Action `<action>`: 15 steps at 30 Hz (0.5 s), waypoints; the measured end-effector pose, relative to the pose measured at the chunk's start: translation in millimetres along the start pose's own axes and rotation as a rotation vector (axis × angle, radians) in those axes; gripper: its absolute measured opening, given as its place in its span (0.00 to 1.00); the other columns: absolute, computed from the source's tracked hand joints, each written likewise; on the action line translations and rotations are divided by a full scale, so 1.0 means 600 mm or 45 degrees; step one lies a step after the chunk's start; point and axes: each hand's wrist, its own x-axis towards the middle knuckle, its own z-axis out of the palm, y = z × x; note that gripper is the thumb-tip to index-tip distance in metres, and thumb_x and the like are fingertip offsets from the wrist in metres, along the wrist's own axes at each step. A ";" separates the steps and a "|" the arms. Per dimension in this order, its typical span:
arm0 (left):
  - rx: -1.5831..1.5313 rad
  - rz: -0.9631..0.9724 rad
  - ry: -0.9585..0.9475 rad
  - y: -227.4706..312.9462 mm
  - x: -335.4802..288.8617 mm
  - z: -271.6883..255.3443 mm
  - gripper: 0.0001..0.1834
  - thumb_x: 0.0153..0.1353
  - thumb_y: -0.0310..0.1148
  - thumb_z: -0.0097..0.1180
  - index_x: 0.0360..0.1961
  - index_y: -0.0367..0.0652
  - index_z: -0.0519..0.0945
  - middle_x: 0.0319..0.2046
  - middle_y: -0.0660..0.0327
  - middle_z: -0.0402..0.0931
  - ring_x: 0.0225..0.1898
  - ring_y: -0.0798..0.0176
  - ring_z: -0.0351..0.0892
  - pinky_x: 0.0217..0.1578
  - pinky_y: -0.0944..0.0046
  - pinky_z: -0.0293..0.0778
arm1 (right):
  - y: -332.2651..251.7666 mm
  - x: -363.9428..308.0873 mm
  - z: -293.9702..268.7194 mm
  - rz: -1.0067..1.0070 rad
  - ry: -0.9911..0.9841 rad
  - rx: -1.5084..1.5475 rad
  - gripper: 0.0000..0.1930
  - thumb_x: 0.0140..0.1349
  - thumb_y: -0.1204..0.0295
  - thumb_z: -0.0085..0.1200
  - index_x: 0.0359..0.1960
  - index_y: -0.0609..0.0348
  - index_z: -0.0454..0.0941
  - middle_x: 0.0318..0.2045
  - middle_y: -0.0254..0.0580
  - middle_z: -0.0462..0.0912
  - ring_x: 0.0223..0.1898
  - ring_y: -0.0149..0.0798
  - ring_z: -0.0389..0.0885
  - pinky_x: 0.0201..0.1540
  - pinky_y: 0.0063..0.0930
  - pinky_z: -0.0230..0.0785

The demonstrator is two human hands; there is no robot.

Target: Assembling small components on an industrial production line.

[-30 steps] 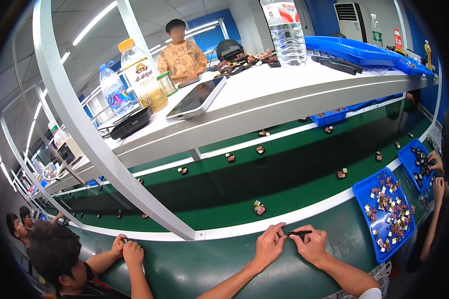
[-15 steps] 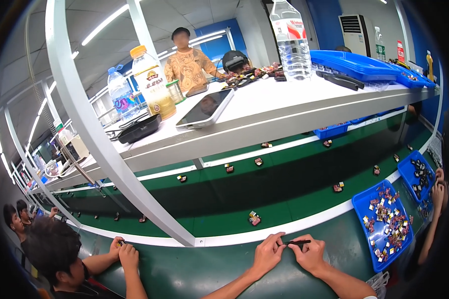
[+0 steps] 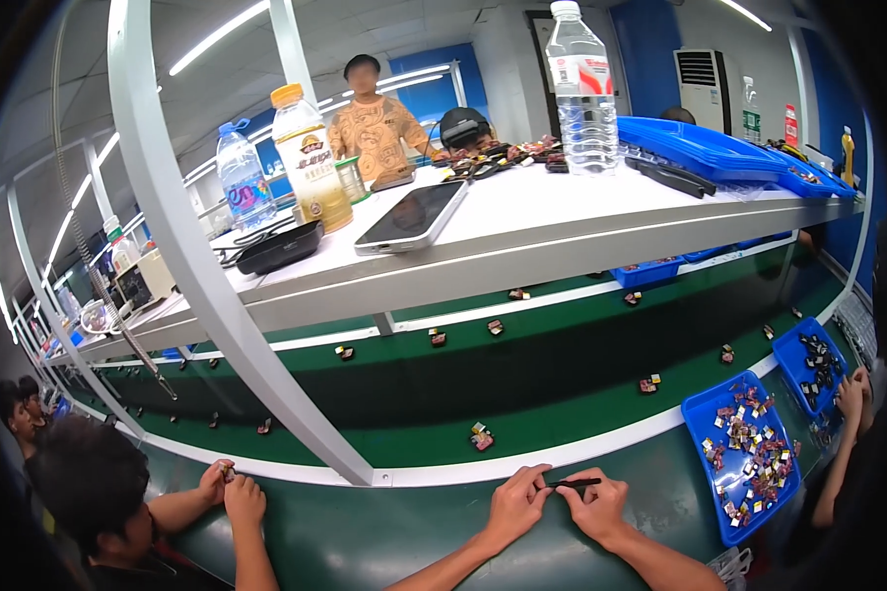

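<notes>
"What have you got hold of, and where?"
"1 slim black piece (image 3: 579,483), over the green bench (image 3: 384,527) in front of me. My right hand (image 3: 598,506) has thumb and fingers clamped on it. My left hand (image 3: 515,504) is at its other end, thumb and forefinger bent in; I can't tell whether they're closed on the tip."
"How many trays by you?"
"2, both to my right: 1 blue tray (image 3: 700,424) of pink, white and yellow parts, too jumbled to count, and beyond it a 2nd tray (image 3: 786,347), also blue, with black parts in it."
"And on the belt (image 3: 562,433)?"
"Along its near side, right of the post (image 3: 150,148), I count 5 small parts (image 3: 481,436), 1 of them just ahead of my hands."
"Anything in your way?"
"That post cuts across my view of the belt on the left, and the shelf (image 3: 522,241) hides some of its far side. Up there I see 3 large bottles (image 3: 586,98), 1 phone (image 3: 414,217) and 1 black case (image 3: 278,248). 1 co-worker (image 3: 89,483) is at my left; another person's hands (image 3: 851,396) are beside the 2nd tray"
</notes>
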 end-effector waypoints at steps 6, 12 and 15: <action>0.021 0.012 -0.016 -0.004 -0.004 0.000 0.22 0.53 0.18 0.67 0.52 0.39 0.83 0.29 0.62 0.76 0.20 0.68 0.70 0.25 0.67 0.70 | 0.001 -0.001 0.000 0.009 -0.023 0.017 0.10 0.50 0.72 0.75 0.31 0.55 0.85 0.08 0.30 0.67 0.09 0.28 0.65 0.17 0.25 0.58; 0.012 0.017 -0.011 -0.003 0.003 0.001 0.22 0.54 0.18 0.67 0.52 0.39 0.83 0.29 0.61 0.76 0.20 0.68 0.71 0.25 0.66 0.71 | 0.002 0.004 -0.001 -0.057 0.007 0.005 0.09 0.51 0.72 0.74 0.31 0.55 0.84 0.08 0.30 0.67 0.08 0.29 0.64 0.16 0.27 0.57; 0.021 0.017 -0.008 -0.006 0.000 0.000 0.22 0.54 0.18 0.67 0.52 0.40 0.82 0.30 0.61 0.77 0.20 0.66 0.72 0.24 0.64 0.71 | 0.007 0.000 0.002 0.009 -0.035 0.029 0.09 0.52 0.72 0.74 0.31 0.56 0.84 0.08 0.30 0.67 0.08 0.29 0.64 0.16 0.26 0.57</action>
